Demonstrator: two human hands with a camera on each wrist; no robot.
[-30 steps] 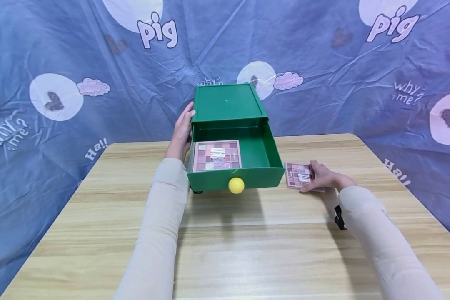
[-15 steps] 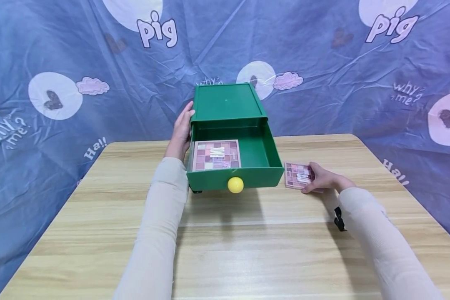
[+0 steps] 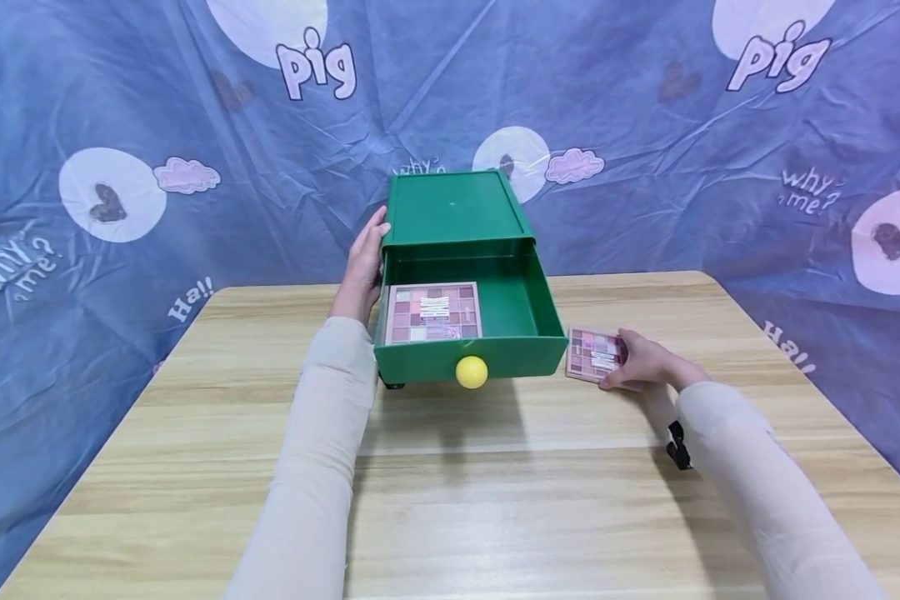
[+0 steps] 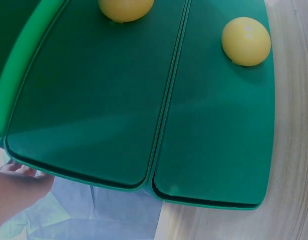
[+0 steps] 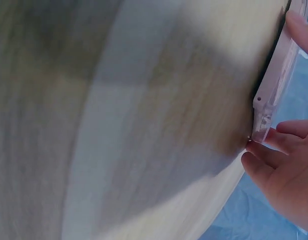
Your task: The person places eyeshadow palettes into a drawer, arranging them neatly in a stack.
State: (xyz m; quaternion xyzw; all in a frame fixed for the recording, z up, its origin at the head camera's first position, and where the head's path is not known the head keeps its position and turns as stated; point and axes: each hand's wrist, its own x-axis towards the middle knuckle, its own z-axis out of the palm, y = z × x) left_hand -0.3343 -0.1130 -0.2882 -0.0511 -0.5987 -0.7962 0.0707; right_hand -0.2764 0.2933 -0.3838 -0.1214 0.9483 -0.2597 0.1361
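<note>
On the worktop (image 3: 435, 517) is set a green cabinet (image 3: 453, 206), its top drawer (image 3: 521, 358) pulled out. Its left side is touched by the left hand (image 3: 363, 265), fingers extended; by the right hand (image 3: 648, 360) the outer palette (image 3: 589, 353) is pinched, just right of the drawer. The inner palette (image 3: 433, 312) is laid inside.

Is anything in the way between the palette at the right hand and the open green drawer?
Yes, the side wall of the drawer nearest the palette; the palette would probably need lifting over it. Nothing visible separates the right hand from the palette it grips.
</note>
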